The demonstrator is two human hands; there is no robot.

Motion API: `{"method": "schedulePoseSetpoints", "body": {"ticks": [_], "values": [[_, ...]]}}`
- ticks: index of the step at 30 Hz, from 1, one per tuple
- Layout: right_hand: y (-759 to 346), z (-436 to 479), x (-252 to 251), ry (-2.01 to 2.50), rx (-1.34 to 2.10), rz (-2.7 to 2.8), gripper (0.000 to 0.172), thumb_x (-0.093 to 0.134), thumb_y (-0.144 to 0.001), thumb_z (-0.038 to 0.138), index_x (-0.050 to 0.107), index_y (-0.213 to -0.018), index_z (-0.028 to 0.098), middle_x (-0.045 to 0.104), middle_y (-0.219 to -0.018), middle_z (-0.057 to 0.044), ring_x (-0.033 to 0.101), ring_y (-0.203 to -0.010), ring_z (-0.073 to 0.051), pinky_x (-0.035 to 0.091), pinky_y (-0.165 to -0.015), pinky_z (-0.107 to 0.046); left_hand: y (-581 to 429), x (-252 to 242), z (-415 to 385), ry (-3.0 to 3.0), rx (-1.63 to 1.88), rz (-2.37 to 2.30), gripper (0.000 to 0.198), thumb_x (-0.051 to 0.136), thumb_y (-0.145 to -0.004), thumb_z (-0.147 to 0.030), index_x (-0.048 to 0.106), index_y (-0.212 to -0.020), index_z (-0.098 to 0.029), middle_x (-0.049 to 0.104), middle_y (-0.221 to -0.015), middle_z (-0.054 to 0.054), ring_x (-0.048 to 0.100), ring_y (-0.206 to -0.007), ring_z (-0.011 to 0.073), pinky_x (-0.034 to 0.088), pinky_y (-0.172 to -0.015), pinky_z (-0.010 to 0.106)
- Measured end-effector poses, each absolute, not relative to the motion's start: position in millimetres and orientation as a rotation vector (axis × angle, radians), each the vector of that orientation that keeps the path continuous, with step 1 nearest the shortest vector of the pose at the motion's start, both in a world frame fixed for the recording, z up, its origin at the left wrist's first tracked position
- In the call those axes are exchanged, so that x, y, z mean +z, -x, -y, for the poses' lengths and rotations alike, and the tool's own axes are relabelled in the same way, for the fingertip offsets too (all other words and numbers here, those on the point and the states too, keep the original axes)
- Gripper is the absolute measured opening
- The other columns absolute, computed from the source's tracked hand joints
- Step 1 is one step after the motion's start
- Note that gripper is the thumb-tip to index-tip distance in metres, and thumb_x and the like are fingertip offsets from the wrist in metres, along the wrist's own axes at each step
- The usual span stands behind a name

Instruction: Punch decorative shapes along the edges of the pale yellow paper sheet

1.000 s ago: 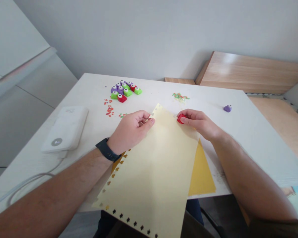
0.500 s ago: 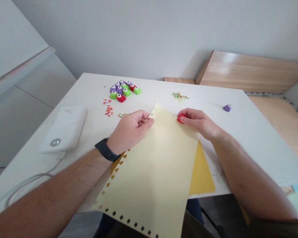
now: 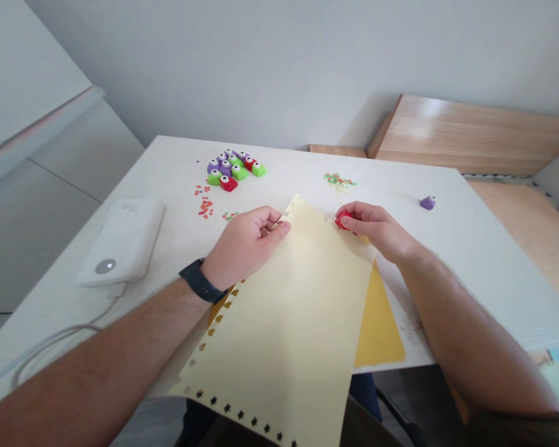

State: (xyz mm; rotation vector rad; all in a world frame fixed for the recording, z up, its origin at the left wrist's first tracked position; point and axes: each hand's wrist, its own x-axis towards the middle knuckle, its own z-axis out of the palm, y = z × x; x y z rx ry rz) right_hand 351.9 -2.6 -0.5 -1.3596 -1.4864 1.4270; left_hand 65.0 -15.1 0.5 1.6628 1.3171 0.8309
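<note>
A pale yellow sheet of paper lies tilted across the white table, its left and near edges lined with punched shapes. My left hand pinches the sheet's far left edge between thumb and fingers. At the sheet's far right edge my right hand grips a small red paper punch. A darker yellow sheet lies underneath, showing at the right.
Several small purple, green and red punches are clustered at the far left. Paper scraps lie near them, and more scraps farther right. A lone purple punch sits at the right. A white device with a cable rests at the left.
My right hand with the red punch has shifted slightly right along the paper's far edge. The left hand has stayed put.
</note>
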Motion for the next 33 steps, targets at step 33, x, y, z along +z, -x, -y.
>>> {"method": "schedulePoseSetpoints", "body": {"ticks": [33], "values": [[-358.3,-2.6,-2.4,1.286,1.348,1.411,0.029,0.076,-0.091,0.047,0.072,-0.102,0.021,0.072,-0.095,-0.004,0.056,-0.079,-0.017,0.039,-0.071,-0.033,-61.5,-3.0,13.5,-1.617,0.864,-1.313,0.029,0.068,-0.095,-0.048,0.068,-0.097,-0.019,0.076,-0.087,0.004,0.066,-0.071,0.0177,0.046,-0.061,0.026]]}}
